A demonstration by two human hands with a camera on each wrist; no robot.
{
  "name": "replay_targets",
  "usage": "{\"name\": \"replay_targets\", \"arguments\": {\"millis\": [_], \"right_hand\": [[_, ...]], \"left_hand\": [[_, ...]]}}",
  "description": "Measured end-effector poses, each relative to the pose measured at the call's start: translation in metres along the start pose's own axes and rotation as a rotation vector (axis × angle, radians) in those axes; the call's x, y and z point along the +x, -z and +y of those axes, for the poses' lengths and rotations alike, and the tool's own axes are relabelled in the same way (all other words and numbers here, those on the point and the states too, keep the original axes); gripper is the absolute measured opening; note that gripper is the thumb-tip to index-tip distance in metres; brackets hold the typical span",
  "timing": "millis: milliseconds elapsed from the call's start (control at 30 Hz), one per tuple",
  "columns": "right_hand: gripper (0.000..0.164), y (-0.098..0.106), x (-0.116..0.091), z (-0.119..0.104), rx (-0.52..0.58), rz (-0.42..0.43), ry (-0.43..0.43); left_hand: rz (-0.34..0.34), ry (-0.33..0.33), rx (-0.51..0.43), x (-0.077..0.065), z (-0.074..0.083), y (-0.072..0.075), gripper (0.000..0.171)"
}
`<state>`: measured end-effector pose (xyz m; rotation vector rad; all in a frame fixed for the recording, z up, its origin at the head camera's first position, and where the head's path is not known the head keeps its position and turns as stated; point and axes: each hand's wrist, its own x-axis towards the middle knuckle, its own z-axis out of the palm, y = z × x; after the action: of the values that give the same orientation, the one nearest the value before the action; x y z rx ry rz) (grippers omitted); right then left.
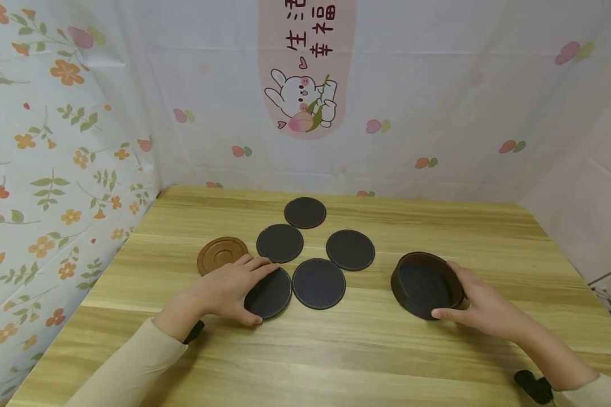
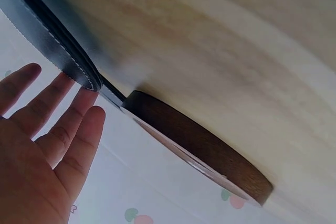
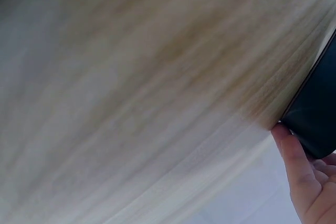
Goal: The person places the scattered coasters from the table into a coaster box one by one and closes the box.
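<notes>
My left hand spans a round black coaster with thumb and fingertips at its edge. In the left wrist view the coaster has a stitched rim, and fingers touch its underside edge; the thumb is hidden there. A round brown wooden lid-like disc lies just beyond the left hand. At the right, my right hand grips the wall of a round, dark, open holder, thumb on its near side. In the right wrist view only part of the holder shows.
Several more black coasters lie flat in a cluster: one at the back, with a left coaster, a right coaster and a front coaster. They rest on a wood-grain table. Printed cloth hangs behind.
</notes>
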<state>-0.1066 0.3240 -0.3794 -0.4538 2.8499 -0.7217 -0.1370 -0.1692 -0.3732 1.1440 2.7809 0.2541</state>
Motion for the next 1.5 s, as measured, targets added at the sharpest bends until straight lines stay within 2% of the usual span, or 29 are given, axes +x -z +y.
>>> {"name": "replay_targets", "arguments": {"millis": [333, 700, 1000, 1300, 1500], "right_hand": [[0.118, 0.001, 0.002, -0.003, -0.014, -0.011, -0.006], [0.119, -0.001, -0.001, -0.003, -0.020, -0.018, -0.027], [0.118, -0.002, 0.000, -0.002, -0.002, -0.014, -0.015], [0.118, -0.003, 0.000, -0.001, 0.004, -0.004, 0.002], [0.117, -0.001, -0.001, -0.001, 0.018, -0.017, -0.016]], "left_hand": [[0.001, -0.015, 0.030, 0.008, 0.003, 0.001, 0.099], [-0.014, -0.063, 0.048, 0.021, 0.007, 0.004, 0.099], [-0.028, -0.110, 0.061, 0.038, 0.015, 0.006, 0.098], [-0.049, -0.157, 0.108, 0.055, 0.031, 0.010, 0.095], [-0.076, -0.176, 0.140, 0.071, 0.042, 0.013, 0.096]]}}
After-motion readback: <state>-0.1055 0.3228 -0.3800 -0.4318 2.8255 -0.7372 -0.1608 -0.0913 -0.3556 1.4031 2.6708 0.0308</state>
